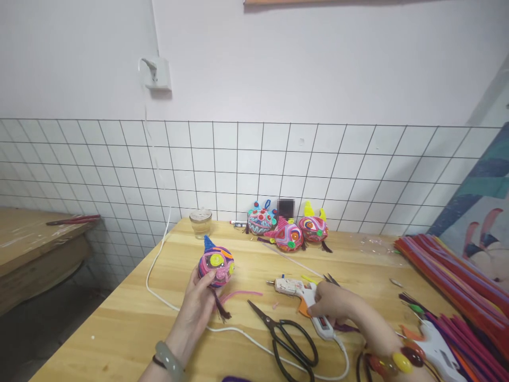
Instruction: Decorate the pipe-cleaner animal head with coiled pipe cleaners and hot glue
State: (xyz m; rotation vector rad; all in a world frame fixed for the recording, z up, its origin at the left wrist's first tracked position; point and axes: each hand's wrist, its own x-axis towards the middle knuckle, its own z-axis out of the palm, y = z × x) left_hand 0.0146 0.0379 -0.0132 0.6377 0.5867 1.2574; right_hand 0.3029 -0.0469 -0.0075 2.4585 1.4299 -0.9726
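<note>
My left hand [202, 297] is closed round a round ornament [222, 253] wound in colourful fuzzy stems, with a blue horn, a yellow eye and a dark tassel hanging below. A pink fuzzy stem [248, 292] pokes out beside that hand. To the right, my right hand [328, 302] grips the handle of a white glue gun [292, 287] with an orange trigger, its nozzle pointing left. The gun is at the table top; whether it rests there I cannot tell. Black-handled scissors [274, 331] lie open between my hands.
Several similar ornaments [289, 236] sit at the table's back by the wall, near a glass cup [201, 223]. Bundles of fuzzy stems [457, 286] and a second glue gun [437, 345] lie at right. A white cord [149, 276] crosses the wooden table [131, 323].
</note>
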